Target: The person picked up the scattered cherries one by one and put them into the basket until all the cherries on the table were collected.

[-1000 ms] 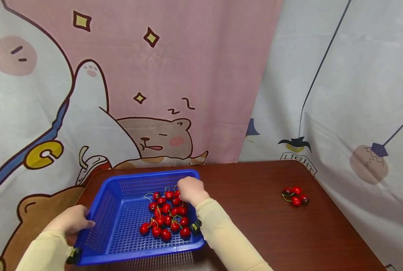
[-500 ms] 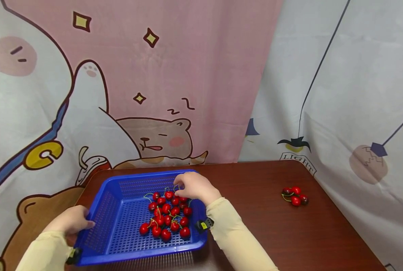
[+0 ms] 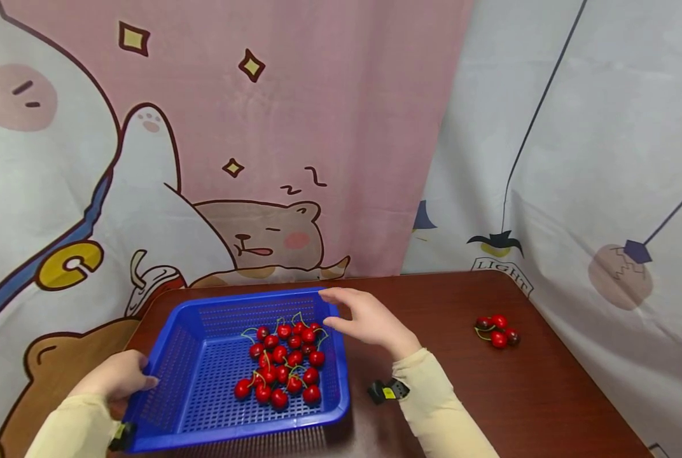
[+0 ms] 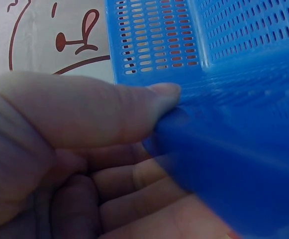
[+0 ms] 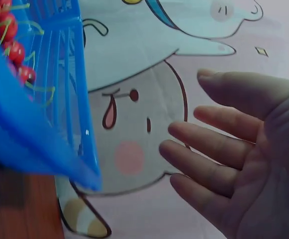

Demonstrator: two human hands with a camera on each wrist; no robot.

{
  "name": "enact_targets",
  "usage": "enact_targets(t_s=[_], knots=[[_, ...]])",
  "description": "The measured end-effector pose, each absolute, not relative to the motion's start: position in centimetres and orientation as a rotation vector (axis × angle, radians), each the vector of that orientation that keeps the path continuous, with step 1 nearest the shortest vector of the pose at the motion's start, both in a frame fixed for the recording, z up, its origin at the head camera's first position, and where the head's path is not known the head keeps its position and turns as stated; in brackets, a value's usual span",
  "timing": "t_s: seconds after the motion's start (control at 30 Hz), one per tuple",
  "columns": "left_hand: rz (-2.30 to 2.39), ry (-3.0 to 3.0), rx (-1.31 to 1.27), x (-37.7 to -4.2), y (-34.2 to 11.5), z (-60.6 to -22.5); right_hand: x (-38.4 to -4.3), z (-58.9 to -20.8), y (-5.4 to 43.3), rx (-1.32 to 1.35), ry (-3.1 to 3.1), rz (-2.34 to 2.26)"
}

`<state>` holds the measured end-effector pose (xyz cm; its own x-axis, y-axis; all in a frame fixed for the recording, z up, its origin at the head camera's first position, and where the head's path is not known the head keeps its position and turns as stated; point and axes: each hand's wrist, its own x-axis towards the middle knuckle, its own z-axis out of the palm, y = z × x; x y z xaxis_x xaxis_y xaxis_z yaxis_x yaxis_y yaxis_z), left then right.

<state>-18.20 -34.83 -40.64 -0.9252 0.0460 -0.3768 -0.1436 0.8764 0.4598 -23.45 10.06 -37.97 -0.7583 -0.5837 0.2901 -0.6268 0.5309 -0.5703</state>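
A blue plastic basket with slotted walls takes up the left of the table in the head view. Red cherries with green stems are gathered in its right half. My left hand grips the basket's left rim; the left wrist view has the thumb over the rim and the fingers under it. At the basket's far right corner, my right hand is held with thumb and fingers spread. The right wrist view shows that hand holding nothing, to the side of the basket's wall.
A small bunch of cherries lies on the brown table toward its right side. Behind the table hangs a curtain printed with cartoon animals, close to the far edge. Another grey-white cloth borders the right side.
My right hand has let go of cherries in the basket, risen out, and moved right past the rim with its fingers opening. My left hand keeps its grip on the rim.
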Motion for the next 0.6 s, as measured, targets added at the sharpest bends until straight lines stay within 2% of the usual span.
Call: enact_targets(t_s=[0.6], knots=[[0.667, 2.673, -0.077, -18.1, -34.8, -40.5, -23.0, -43.2, 19.7, 0.764, -2.749, 0.979]])
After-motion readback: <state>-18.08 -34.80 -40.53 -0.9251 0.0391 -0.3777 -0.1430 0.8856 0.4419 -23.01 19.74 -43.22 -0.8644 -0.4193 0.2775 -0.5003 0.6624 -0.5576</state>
